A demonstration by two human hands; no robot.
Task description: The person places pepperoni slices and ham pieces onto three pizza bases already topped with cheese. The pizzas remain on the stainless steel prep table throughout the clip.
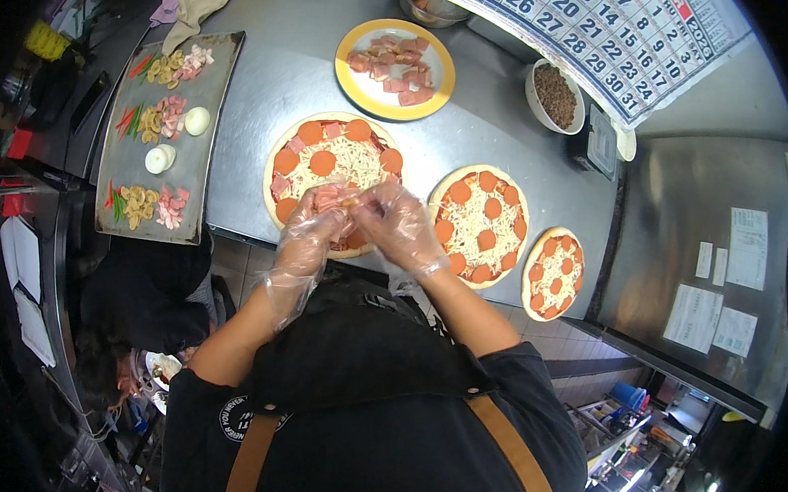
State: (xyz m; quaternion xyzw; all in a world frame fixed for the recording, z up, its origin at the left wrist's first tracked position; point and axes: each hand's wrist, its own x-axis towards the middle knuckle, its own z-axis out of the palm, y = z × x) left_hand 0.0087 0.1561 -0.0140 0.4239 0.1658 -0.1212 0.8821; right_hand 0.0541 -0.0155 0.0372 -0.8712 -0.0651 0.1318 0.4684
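Observation:
Both my hands wear clear plastic gloves above the near edge of a large pizza (354,162), topped with shredded cheese, pepperoni slices and a few ham pieces. In my left hand (308,228) lie pink ham pieces (331,195), with the fingers curled round them. My right hand (401,227) meets it at the fingertips, pinched together; whatever they hold is too small to make out. To the right lie a medium pizza (468,221) and a small pizza (553,270), both with cheese and pepperoni. Beyond the large pizza, more cut ham (403,66) rests on a yellow-rimmed plate (342,61).
A metal tray (195,173) at left bears sliced vegetables, chopped pink meat and two whitish rounded items. At the back right stand a bowl (577,122) of ground meat and a dark lidded container (602,146). A calendar (592,38) overhangs the counter. Another person (146,295) is low at left.

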